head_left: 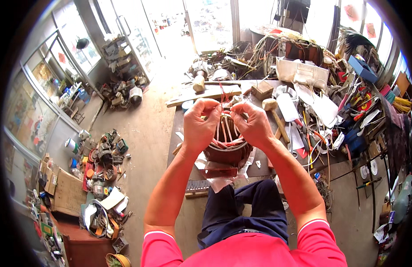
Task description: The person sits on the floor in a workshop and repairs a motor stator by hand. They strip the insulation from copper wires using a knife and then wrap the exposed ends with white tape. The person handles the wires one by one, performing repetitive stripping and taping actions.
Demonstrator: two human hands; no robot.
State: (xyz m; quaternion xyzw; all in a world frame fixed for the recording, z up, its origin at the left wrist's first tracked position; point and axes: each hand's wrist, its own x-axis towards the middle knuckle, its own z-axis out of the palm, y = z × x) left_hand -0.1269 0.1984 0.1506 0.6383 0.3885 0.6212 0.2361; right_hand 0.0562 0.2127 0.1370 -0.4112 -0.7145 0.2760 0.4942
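A motor stator (227, 155) stands on the table in front of me, with white-sleeved leads and a reddish bound winding round its upper rim. Above its opening, my left hand (200, 124) is closed, thumb and forefinger pinched on a thin wire. My right hand (253, 124) pinches just beside it, fingertips a short gap apart, also on what looks like thin wire; its exact end is too small to see. Thin red wires (224, 91) rise just beyond my fingertips. Crumpled clear plastic sheet (222, 183) sticks out beneath the stator's near side.
Right of the stator lie a mallet (270, 105), a wooden block (262, 90) and cluttered tools. Wooden boards (203, 95) and another mallet (198, 83) lie at the table's far left. Motor parts (106, 153) and a cardboard box (69, 192) crowd the left floor.
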